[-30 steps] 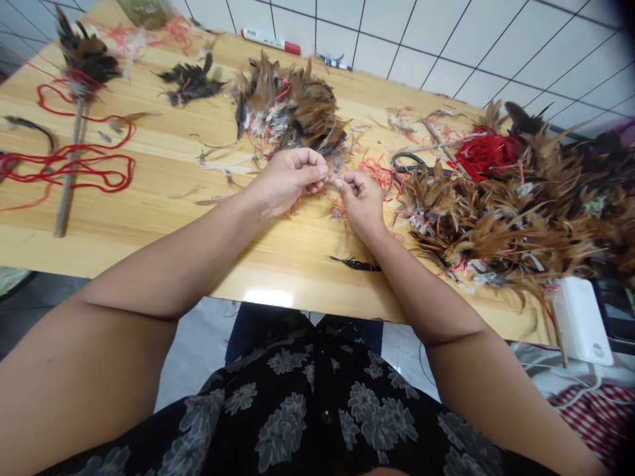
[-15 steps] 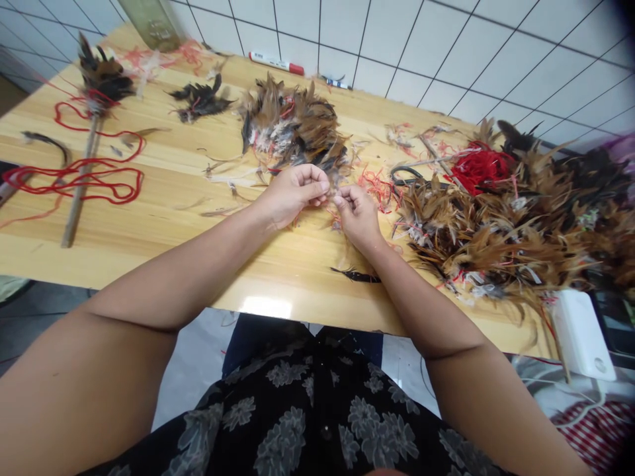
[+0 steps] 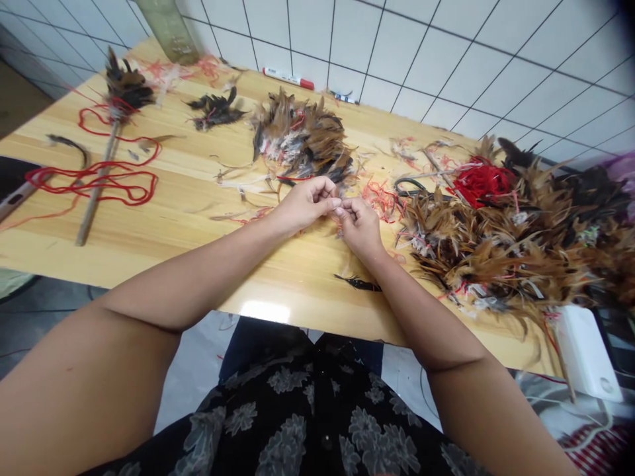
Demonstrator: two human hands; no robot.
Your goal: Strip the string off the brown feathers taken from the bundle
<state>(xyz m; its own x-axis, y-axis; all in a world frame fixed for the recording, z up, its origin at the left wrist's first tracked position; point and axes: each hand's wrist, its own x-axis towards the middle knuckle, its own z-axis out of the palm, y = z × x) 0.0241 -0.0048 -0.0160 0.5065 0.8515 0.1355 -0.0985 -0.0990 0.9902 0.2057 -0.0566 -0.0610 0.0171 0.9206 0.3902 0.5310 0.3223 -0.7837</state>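
My left hand (image 3: pixel 317 201) is closed in a pinch, thumb against fingertips, over the middle of the wooden table (image 3: pixel 198 241). Its fingertips meet those of my right hand (image 3: pixel 360 225), which is pinched as well. Whatever lies between them is too small and too covered to name. Just beyond my fingers rests a bundle of brown feathers (image 3: pixel 310 135) with whitish quill ends and bits of red string. Red string scraps (image 3: pixel 384 198) lie beyond my right hand, and a dark feather (image 3: pixel 360 283) lies near its forearm.
A feather-tipped stick (image 3: pixel 99 188) lies at left under looped red cord (image 3: pixel 143 192). Small dark feathers (image 3: pixel 215 109) lie behind. A large feather heap (image 3: pixel 496 238), a red string bundle (image 3: pixel 483 182) and a white box (image 3: pixel 588 354) occupy the right. Markers (image 3: pixel 288 78) lie by the tiled wall.
My hands have drawn closer, so the fingertips now touch where a small gap showed before. The view has shifted slightly; the things on the table stay in place.
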